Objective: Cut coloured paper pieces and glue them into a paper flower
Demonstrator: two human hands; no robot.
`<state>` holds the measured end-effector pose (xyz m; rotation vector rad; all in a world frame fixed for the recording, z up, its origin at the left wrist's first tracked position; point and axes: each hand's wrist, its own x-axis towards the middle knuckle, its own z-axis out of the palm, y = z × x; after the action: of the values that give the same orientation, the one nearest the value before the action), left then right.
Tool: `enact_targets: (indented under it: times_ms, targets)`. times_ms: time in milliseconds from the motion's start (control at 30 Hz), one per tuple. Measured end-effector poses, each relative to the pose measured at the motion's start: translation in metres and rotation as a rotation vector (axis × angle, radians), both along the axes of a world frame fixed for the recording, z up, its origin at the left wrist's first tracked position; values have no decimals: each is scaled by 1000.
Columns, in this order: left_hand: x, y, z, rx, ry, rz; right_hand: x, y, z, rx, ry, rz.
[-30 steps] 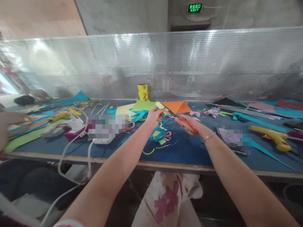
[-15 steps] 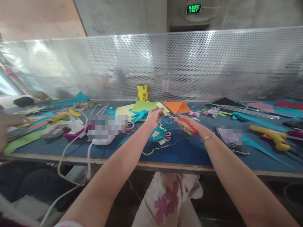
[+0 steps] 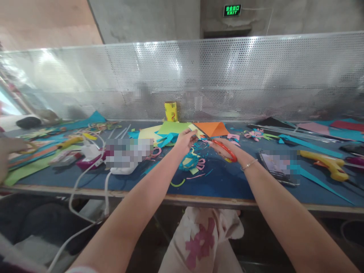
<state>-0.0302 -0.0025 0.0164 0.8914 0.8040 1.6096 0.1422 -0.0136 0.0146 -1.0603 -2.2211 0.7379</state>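
Observation:
My left hand (image 3: 186,140) pinches a small pale yellow piece of paper (image 3: 195,130) above the middle of the table. My right hand (image 3: 223,148) is wrapped round the red handles of a pair of scissors (image 3: 229,148), whose dark blades point up and left to the paper. Behind the hands lie an orange sheet (image 3: 214,129) and a green sheet (image 3: 173,128). Below them on the blue table is a curled blue and yellow paper shape (image 3: 190,162) with pink loops (image 3: 200,163) beside it, among thin cut strips.
A yellow glue gun (image 3: 330,163) and a phone (image 3: 274,167) lie at the right. At the left are a white power strip (image 3: 125,167) with cables and a co-worker's hand (image 3: 13,148). A yellow box (image 3: 171,112) stands at the back by the perforated metal screen (image 3: 113,83).
My two hands have stayed almost in place, with the scissors shifted very slightly left. The co-worker's hand at the far left has moved a little.

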Motion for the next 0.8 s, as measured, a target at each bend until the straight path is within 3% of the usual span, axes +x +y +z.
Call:
enact_targets:
  times_ms: [267, 633, 800]
  targets:
    - [0, 0, -1, -8, 5, -21, -4, -13, 7, -414, 213, -50]
    - [0, 0, -3, -24, 14, -38, -5, -13, 7, -337, 181, -77]
    - [0, 1, -2, -16, 9, -24, -4, -10, 8, -431, 203, -64]
